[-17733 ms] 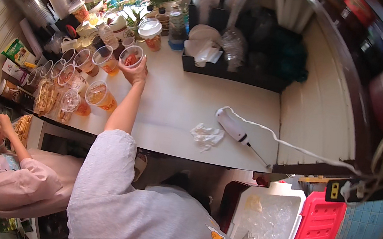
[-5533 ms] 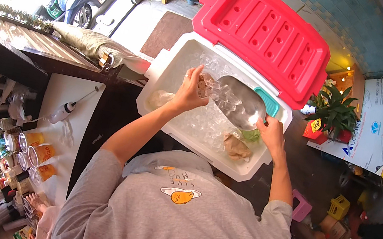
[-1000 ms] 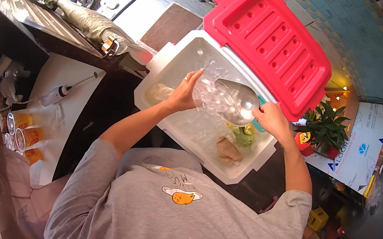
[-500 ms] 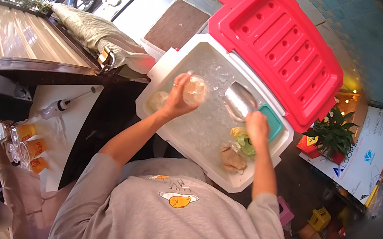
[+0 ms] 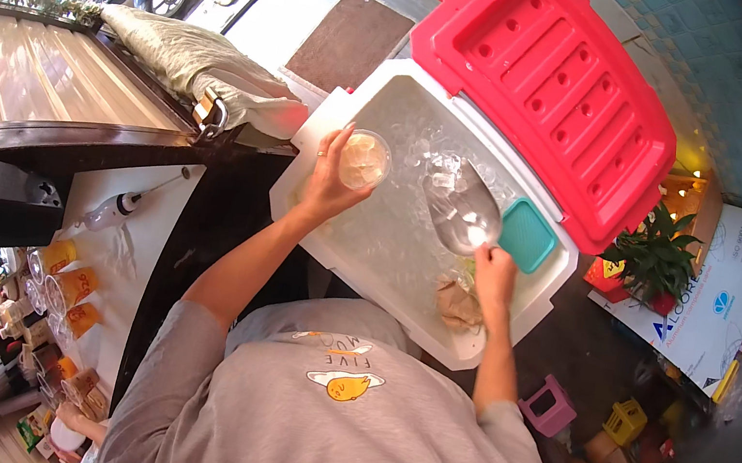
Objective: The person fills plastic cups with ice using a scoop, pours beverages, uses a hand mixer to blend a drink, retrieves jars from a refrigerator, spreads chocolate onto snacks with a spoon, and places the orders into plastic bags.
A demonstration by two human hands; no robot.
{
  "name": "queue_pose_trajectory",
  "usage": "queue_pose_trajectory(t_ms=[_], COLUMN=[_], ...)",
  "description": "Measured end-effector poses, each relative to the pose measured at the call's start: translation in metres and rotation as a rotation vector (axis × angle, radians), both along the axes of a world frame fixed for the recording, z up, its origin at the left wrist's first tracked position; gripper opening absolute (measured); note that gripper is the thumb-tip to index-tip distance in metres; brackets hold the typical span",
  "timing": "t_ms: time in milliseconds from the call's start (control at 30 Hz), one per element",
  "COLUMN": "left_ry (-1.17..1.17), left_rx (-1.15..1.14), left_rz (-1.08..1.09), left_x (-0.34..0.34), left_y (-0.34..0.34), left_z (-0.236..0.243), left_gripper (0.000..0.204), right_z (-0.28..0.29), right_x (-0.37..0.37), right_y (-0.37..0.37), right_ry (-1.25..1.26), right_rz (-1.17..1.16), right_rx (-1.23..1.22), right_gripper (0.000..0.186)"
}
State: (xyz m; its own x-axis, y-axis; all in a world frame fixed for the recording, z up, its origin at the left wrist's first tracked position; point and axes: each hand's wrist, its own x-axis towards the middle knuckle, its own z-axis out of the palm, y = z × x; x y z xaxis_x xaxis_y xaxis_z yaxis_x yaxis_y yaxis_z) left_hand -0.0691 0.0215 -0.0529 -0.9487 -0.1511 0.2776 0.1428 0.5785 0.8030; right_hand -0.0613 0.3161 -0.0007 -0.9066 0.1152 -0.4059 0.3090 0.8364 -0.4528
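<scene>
My left hand (image 5: 327,187) is wrapped round a clear plastic cup (image 5: 365,161) with ice in it, held over the left side of a white ice box. In my right hand (image 5: 494,280) is the handle of a metal ice scoop (image 5: 465,210), its bowl facing up with ice pieces inside. Loose ice (image 5: 379,243) fills much of the box (image 5: 317,129) below both hands. A teal-lidded container (image 5: 527,236) lies by the box's right wall, beside my right hand. Under my right wrist sits a crumpled brown paper bag (image 5: 457,305).
The red lid (image 5: 552,85) stands open along the box's far right side. Cups with orange labels (image 5: 72,285) stand on a counter (image 5: 115,262) at left. A potted plant (image 5: 661,249) is at right. Someone else's hand (image 5: 70,417) shows at lower left.
The scoop has turned from bowl down to bowl up and now carries ice. My left hand has shifted slightly left with the cup. Another person's hand has come into view at lower left.
</scene>
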Motion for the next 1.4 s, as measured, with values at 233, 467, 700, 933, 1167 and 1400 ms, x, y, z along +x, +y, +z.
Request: queue_pose_trajectory(t_ms=[233, 467, 700, 933, 1167, 1400], left_ry=[-0.004, 0.091, 0.015, 0.038, -0.014, 0.033], left_rx=[0.073, 0.036, 0.064, -0.012, -0.004, -0.115], left_rz=[-0.160, -0.243, -0.269, -0.251, -0.030, 0.281], left_x=[-0.014, -0.014, -0.006, 0.000, 0.030, 0.159], left_y=[0.040, 0.058, 0.055, 0.054, 0.022, -0.043], left_z=[0.000, 0.021, 0.041, 0.038, 0.055, 0.150], left_gripper=[0.094, 0.090, 0.087, 0.084, 0.093, 0.073], right_z=[0.123, 0.079, 0.038, 0.043, 0.008, -0.111], right_x=[-0.014, 0.007, 0.046, 0.050, 0.049, 0.047], right_y=[-0.008, 0.022, 0.030, 0.024, 0.013, 0.000], right_ry=[-0.014, 0.066, 0.217, 0.212, 0.175, -0.089], right_rz=[0.172, 0.112, 0.013, 0.032, -0.040, -0.469], right_rx=[0.091, -0.018, -0.201, -0.236, -0.422, -0.736], right_gripper=[0.033, 0.033, 0.036, 0.036, 0.041, 0.033])
